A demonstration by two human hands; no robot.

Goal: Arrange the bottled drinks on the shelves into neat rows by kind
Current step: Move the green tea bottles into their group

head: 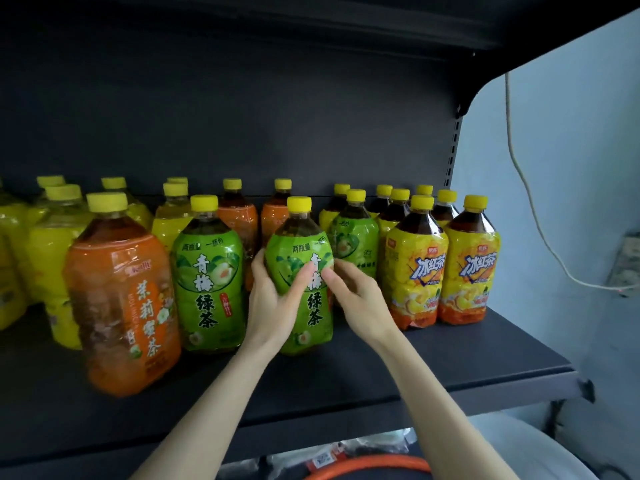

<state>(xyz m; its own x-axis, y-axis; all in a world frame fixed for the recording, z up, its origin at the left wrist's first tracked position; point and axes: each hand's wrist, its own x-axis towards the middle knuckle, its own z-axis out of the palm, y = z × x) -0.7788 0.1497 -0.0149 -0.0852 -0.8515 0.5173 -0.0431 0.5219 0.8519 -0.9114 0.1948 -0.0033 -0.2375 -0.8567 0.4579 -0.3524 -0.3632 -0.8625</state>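
A green-labelled tea bottle (304, 327) with a yellow cap stands on the dark shelf (450, 355) in the middle. My left hand (270, 299) grips its left side, thumb across the label. My right hand (356, 292) holds its right side, fingers curled round the label. A second green bottle (207, 271) stands just to the left, a third (356, 237) behind to the right. An orange-labelled bottle (121, 306) is at front left. Two yellow iced-tea bottles (415, 268) (472, 261) stand at front right.
More yellow-capped bottles fill the back row, with plain yellow ones (52, 244) at far left and orange ones (239, 220) in the middle. The upper shelf (311, 22) hangs overhead. A white cable (530, 202) runs down the blue wall on the right.
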